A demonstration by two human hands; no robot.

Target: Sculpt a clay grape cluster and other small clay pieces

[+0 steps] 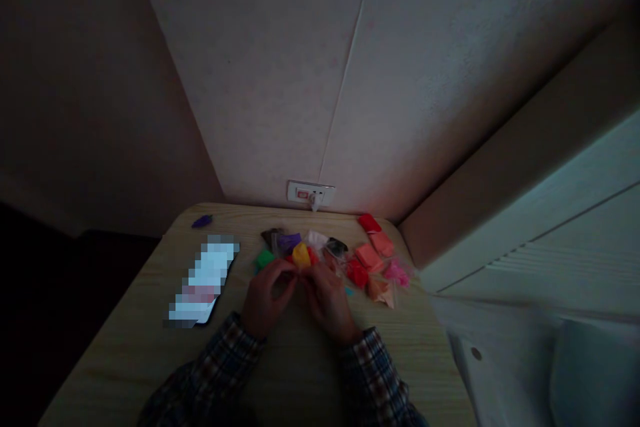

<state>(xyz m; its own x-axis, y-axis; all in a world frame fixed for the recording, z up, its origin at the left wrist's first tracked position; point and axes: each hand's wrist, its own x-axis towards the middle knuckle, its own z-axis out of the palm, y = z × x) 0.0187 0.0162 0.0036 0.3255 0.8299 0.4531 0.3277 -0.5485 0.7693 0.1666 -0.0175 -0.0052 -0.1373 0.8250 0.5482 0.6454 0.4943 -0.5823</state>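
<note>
My left hand (267, 297) and my right hand (327, 300) meet above the wooden table, thumbs and fingers pinched close together. Whatever sits between the fingertips is too small and dark to make out. Directly beyond them is a yellow lump (301, 255), like soft clay in a clear bag; whether the fingers grip it I cannot tell. Red material shows on both sides of it. A green lump (265, 258) lies by the left fingers. Around the right hand are a red packet (357, 273) and an orange packet (381, 291).
A phone (203, 287) with a lit, blurred screen lies left on the table (150, 347). Purple (289, 243), white, black, coral (369, 257) and pink (397, 273) packets spread along the back. A small purple piece (202, 221) lies back left. The wall socket (311, 193) holds a plug.
</note>
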